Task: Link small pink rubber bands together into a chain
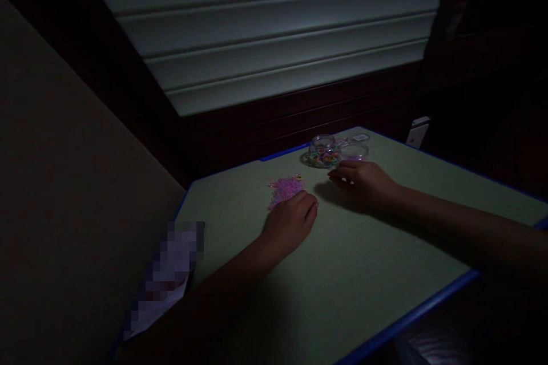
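The pink-purple heap of tiny pieces [287, 186] lies on the pale green table [363, 274], at 11 o'clock from its middle. At 8 o'clock sits a pale item [173, 265], too blurred to identify. The left hand [293, 217] is at the heap's 5 o'clock side, fingers curled; I cannot tell whether they grip a piece. The right hand [363, 179] has bent fingers with a gap showing; whether they pinch anything is unclear. At its 10 o'clock stands a clear jar [322, 155] of coloured rings, beside a clear round lid or dish [354, 151]. A stray right-hand knock could tip the jar; a dragging left palm could scatter the pieces, and dim light invites fumbled pinches.
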The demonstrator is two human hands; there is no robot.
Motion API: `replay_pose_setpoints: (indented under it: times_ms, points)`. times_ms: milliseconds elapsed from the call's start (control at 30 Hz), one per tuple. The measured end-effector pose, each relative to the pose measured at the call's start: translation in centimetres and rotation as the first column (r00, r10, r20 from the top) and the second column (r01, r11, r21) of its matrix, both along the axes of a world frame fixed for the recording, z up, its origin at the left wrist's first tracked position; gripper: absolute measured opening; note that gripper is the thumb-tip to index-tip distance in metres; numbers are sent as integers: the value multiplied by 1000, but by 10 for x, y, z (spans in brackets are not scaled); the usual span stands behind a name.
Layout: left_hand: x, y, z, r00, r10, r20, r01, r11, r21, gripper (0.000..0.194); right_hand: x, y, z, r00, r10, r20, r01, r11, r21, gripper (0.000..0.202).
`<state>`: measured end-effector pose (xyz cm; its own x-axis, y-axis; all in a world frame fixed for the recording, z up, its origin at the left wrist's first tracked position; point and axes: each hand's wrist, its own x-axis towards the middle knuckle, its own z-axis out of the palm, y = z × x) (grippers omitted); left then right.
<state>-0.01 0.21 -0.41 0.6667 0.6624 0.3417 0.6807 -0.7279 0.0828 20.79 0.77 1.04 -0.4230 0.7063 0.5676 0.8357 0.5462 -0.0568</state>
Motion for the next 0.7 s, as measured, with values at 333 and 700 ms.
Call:
replay_pose_setpoints:
  times_ms: [333,700]
  points:
    - [1,-2,1,1000,4,13,-4,1000,18,21,-26,24,-16,967,101,-234,-161,953,-256,19]
    - [1,-1,0,1000,1,20,-1,1000,5,21,-44,29,-22,912,83,-402,-196,948,-249,27]
